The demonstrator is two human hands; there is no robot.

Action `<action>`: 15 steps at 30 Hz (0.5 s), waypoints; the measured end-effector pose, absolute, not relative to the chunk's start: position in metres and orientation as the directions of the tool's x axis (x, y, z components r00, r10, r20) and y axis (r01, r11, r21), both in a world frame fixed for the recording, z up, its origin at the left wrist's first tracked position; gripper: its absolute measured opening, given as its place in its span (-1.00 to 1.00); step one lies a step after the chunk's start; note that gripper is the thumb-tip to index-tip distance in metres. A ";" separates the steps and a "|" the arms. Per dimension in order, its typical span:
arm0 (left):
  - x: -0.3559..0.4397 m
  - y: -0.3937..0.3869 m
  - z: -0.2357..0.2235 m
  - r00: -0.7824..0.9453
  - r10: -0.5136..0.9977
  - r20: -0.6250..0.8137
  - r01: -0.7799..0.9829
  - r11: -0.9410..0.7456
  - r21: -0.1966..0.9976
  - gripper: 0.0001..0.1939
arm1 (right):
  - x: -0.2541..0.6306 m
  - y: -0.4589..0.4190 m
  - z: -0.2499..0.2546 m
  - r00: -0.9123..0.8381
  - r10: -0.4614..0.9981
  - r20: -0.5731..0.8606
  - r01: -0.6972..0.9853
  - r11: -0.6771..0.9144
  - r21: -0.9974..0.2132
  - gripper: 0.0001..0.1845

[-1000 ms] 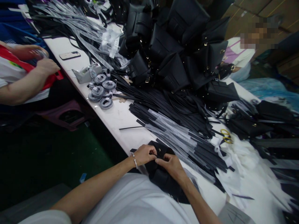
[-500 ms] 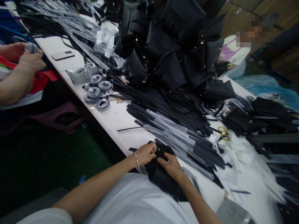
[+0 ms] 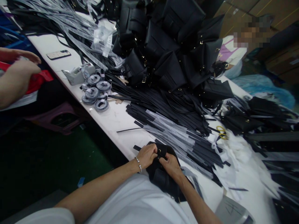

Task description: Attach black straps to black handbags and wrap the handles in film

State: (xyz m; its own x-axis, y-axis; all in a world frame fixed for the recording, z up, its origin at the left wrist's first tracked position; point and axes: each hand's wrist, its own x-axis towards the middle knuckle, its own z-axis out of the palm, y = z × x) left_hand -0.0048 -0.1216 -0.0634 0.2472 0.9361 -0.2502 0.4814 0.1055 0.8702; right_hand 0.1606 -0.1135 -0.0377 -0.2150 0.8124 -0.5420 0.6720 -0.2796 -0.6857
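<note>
A black handbag (image 3: 161, 179) with small gold-coloured fittings lies at the table's near edge, against my white shirt. My left hand (image 3: 147, 155), with a silver bangle at the wrist, is closed with its fingertips pinching the bag's upper part. Opposite it, my right hand (image 3: 171, 166) grips the bag too, thumb and fingers close to the left fingertips. Between the two hands shows a black tab with a small gold stud (image 3: 159, 150). Some of the bag's lower part is hidden by my right hand and forearm.
Black straps (image 3: 173, 133), some in clear film, lie just beyond the bag. Coiled rolls (image 3: 101, 105), a tape dispenser (image 3: 78, 74) and a phone (image 3: 58, 54) sit to the left. Black bags (image 3: 168, 68) are heaped behind. Yellow-handled scissors (image 3: 221, 132) lie right. Co-workers are at left and back right.
My hands have come slightly closer together on the bag's tab. The co-worker's hands at the left have shifted. The whole view has moved a little.
</note>
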 end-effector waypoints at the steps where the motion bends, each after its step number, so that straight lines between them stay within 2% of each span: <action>1: -0.006 -0.122 -0.065 0.251 0.933 -0.259 0.440 0.128 0.889 -0.91 | 0.161 -0.114 -0.039 -0.200 0.797 -0.570 0.650 -0.327 -0.686 -0.77; 6: -0.016 -0.116 -0.076 0.380 0.872 -0.308 0.249 0.224 0.942 -0.82 | 0.162 -0.114 -0.040 -0.230 0.720 -0.655 0.497 -0.492 -0.715 -0.81; 11: -0.016 -0.113 -0.077 0.381 0.855 -0.352 0.267 0.264 0.927 -0.78 | 0.165 -0.113 -0.035 -0.301 0.671 -0.678 0.451 -0.526 -0.721 -0.79; 15: -0.007 -0.117 -0.077 0.315 0.853 -0.417 0.318 0.319 0.893 -0.79 | 0.163 -0.113 -0.038 -0.242 0.710 -0.661 0.498 -0.494 -0.713 -0.82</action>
State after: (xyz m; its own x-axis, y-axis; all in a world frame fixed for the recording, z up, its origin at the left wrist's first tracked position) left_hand -0.0075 -0.1170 -0.0775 0.3147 0.8528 -0.4168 0.3175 0.3192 0.8929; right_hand 0.1631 -0.1128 -0.0383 -0.2423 0.7101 -0.6611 0.4984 -0.4935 -0.7128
